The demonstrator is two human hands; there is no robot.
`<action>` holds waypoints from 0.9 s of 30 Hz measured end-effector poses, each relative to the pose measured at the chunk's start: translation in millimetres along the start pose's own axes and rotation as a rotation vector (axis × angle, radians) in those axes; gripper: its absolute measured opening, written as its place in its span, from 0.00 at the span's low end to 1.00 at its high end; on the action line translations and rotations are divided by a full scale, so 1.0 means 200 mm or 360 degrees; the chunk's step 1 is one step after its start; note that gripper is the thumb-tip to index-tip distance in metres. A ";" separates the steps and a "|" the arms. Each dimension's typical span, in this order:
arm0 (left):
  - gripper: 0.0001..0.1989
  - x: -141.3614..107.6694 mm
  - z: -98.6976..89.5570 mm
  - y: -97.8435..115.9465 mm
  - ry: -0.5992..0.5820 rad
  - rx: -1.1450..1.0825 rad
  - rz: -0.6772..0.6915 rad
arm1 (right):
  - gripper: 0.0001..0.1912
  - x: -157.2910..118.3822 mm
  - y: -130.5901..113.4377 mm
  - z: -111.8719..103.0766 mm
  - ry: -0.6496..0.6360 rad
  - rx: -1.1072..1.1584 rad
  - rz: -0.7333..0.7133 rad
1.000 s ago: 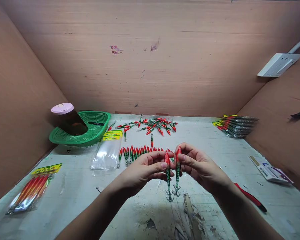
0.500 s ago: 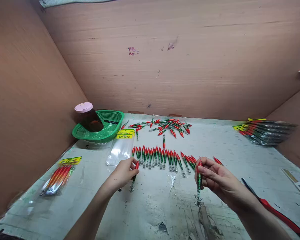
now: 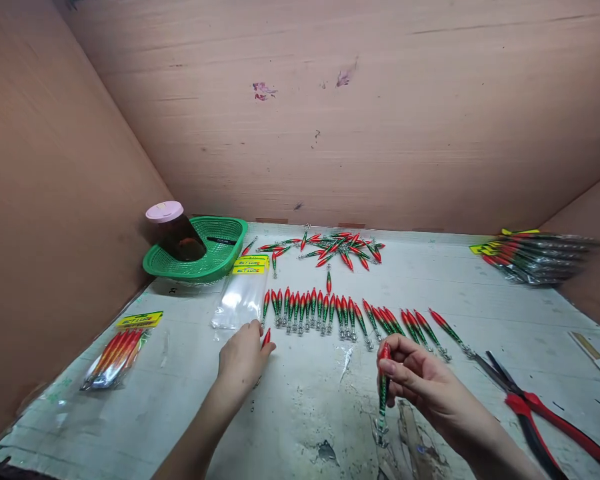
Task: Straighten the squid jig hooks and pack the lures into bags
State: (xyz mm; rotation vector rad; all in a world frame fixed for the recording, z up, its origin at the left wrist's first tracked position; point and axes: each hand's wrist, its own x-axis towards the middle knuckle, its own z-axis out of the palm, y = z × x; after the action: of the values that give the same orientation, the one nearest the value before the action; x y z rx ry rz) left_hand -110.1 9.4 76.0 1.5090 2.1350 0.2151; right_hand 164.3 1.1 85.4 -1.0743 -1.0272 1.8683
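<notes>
My right hand (image 3: 420, 377) is closed on a red and green squid jig (image 3: 383, 393), pinching its red end so that the hooked end hangs down. My left hand (image 3: 241, 357) has its fingers closed around another squid jig, whose red end (image 3: 267, 339) pokes out beside the thumb; the rest is hidden behind the hand. Beyond both hands a row of squid jigs (image 3: 325, 313) lies side by side, hooks mostly towards me. Nearest to my left fingers are clear header bags (image 3: 241, 297) with yellow tops.
A loose heap of squid jigs (image 3: 345, 250) lies at the back. A green basket (image 3: 215, 267) holding a lidded jar (image 3: 177, 233) stands back left. One filled packet (image 3: 117, 357) lies left, stacked packets (image 3: 540, 257) back right. Red-handled scissors (image 3: 525, 400) lie at right.
My right hand has moved left and down with its squid jig, uncovering jigs in the row and the scissors. My left hand has turned over its jig, so less of the jig shows.
</notes>
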 end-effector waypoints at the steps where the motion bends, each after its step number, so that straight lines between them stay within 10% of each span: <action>1: 0.06 -0.05 0.01 0.04 -0.0029 -0.0076 0.0076 | 0.20 0.00 0.01 0.01 -0.0014 -0.0017 -0.0005; 7: 0.19 -0.27 0.14 0.30 -0.0978 -0.1286 0.0616 | 0.22 0.00 0.06 0.10 -0.0118 -0.0256 -0.0041; 13: 0.22 -0.27 0.28 0.37 -0.1177 -0.1552 0.0477 | 0.15 -0.10 0.07 0.08 0.0133 -0.1116 -0.0428; 16: 0.22 -0.26 0.29 0.36 -0.1235 -0.1691 0.0367 | 0.15 -0.20 0.11 -0.16 0.0515 -0.1698 -0.0583; 19: 0.21 -0.26 0.26 0.34 -0.1190 -0.1850 0.0271 | 0.23 -0.29 0.21 -0.54 0.1464 -0.2445 -0.0409; 23: 0.19 -0.27 0.21 0.32 -0.1156 -0.1923 0.0227 | 0.22 -0.38 0.36 -0.87 0.1621 -0.2636 -0.0252; 27: 0.17 -0.30 0.20 0.33 -0.1140 -0.1934 0.0254 | 0.17 -0.42 0.44 -0.91 0.1644 -0.2819 -0.0196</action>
State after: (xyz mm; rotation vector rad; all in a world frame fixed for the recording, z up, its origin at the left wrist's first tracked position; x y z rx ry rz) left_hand -20.8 -28.2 88.4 0.7899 0.9315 0.7301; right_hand 343.1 -57.9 -26.0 -2.3201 -1.8029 -0.3499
